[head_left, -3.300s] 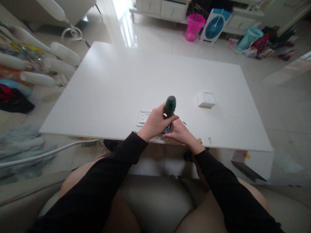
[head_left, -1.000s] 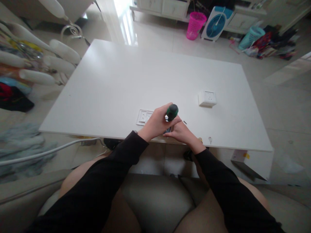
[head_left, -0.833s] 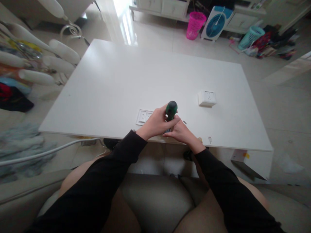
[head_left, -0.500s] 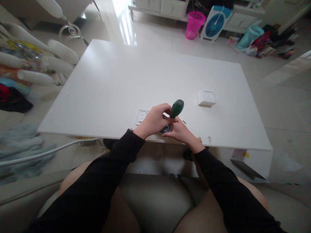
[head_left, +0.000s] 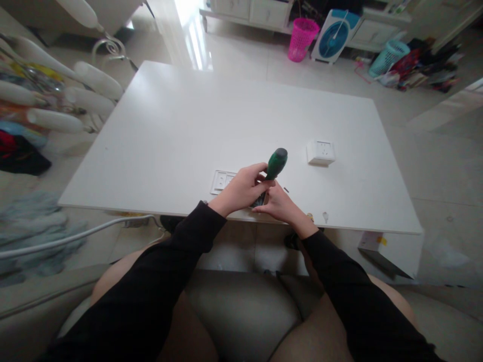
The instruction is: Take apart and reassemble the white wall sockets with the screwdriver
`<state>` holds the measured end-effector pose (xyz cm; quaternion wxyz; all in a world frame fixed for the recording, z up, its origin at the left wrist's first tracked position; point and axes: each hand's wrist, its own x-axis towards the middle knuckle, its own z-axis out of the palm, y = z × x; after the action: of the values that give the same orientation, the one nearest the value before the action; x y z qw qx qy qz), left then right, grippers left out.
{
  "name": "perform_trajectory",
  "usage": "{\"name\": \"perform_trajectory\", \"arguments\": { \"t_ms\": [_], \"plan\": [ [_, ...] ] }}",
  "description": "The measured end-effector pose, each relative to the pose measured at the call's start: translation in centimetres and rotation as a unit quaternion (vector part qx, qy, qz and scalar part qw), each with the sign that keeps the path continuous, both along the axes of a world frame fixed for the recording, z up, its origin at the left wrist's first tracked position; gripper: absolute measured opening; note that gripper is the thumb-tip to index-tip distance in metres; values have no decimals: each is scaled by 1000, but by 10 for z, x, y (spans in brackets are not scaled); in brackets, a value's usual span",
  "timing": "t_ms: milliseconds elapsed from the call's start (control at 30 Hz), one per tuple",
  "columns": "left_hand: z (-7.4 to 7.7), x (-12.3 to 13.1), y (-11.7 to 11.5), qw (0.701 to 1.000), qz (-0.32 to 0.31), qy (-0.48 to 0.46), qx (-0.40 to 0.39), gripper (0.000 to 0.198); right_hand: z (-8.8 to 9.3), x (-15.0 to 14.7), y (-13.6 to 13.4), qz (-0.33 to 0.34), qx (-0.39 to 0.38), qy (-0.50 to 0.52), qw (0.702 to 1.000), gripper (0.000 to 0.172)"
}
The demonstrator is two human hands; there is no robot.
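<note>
My left hand [head_left: 247, 186] is closed on a green screwdriver [head_left: 277, 163], whose handle points up and leans slightly right. Beneath it lies a small dark part [head_left: 259, 201], mostly covered by my fingers, near the table's front edge. My right hand [head_left: 279, 202] grips this dark part from the right side. A white socket panel [head_left: 220, 181] lies flat on the table, partly hidden by my left hand. To the right stands a white socket box [head_left: 320, 152]. A tiny dark piece [head_left: 286, 190] rests just beyond my right hand.
The white table [head_left: 181, 125] has a small clear item [head_left: 325, 216] and a gold-coloured piece [head_left: 310, 217] near its front edge. White lamp arms [head_left: 98, 80] reach in at the left. On the floor beyond are a pink basket [head_left: 302, 39] and a blue fan [head_left: 334, 37].
The screwdriver handle has moved slightly up and to the right, and my left fingers have shifted on it. My right hand has stayed almost in place.
</note>
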<state>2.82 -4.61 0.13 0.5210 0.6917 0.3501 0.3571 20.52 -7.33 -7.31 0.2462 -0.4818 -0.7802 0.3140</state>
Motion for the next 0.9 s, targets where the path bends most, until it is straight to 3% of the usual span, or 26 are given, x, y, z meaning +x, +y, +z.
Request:
{"name": "perform_trajectory", "arguments": {
  "t_ms": [233, 500, 667, 900],
  "plan": [
    [-3, 3, -2, 999, 34, 7, 2, 27, -1, 0, -1, -24, -27, -12, 999, 76],
    [5, 3, -5, 999, -8, 17, 48, 7, 5, -3, -2, -22, -47, -28, 998, 74],
    [5, -2, -2, 996, -28, 39, 77, 21, 2, -1, 0, -9, -12, -10, 1000, 85],
    [9, -2, -4, 993, -28, 49, 105, 16, 6, -2, 1, 0, -13, 21, 1000, 93]
  ]
}}
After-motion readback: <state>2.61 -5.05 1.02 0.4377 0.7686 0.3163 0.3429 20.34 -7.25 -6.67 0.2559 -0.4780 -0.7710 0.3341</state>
